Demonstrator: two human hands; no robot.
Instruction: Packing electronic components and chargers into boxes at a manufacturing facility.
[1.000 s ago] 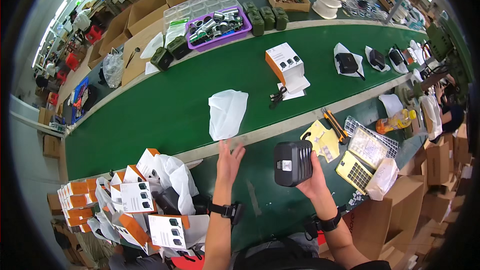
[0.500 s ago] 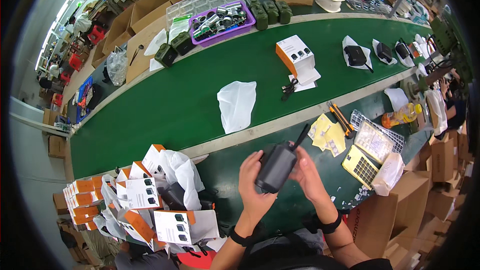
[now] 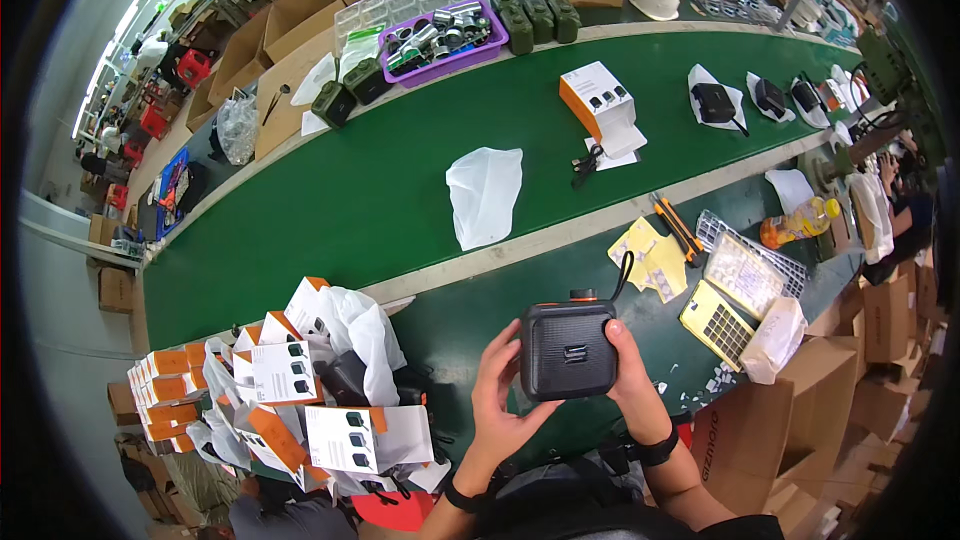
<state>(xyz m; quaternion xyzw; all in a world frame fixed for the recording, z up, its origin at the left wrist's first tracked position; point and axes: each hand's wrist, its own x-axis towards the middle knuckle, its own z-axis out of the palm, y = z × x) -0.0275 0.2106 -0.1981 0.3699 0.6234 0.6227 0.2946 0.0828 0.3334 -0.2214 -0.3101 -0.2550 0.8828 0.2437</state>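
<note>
Between both hands I hold a square black portable speaker (image 3: 570,352) upright, its ribbed front facing me. It has a knob with an orange ring on top and a wrist strap looping up at its right corner. My left hand (image 3: 500,405) is at its left side, with the thumb along the lower edge. My right hand (image 3: 632,365) grips the right side, thumb on the front edge. Beyond the hands, a white plastic bag (image 3: 484,198) lies flat on the green belt (image 3: 350,210). An opened white-and-orange box (image 3: 597,100) stands farther off, beside a coiled black cable (image 3: 587,166).
Piled boxes (image 3: 285,373) and plastic bags crowd the left. On the right are yellow sticker sheets (image 3: 648,260), an orange cutter knife (image 3: 678,230), a yellow tray (image 3: 717,325) and a bottle (image 3: 800,223). A purple basket (image 3: 440,67) of parts stands across the belt.
The speaker has turned from a tilted side view to upright with its front toward me. My right hand has closed onto its right edge. The bag and box on the belt have shifted slightly right.
</note>
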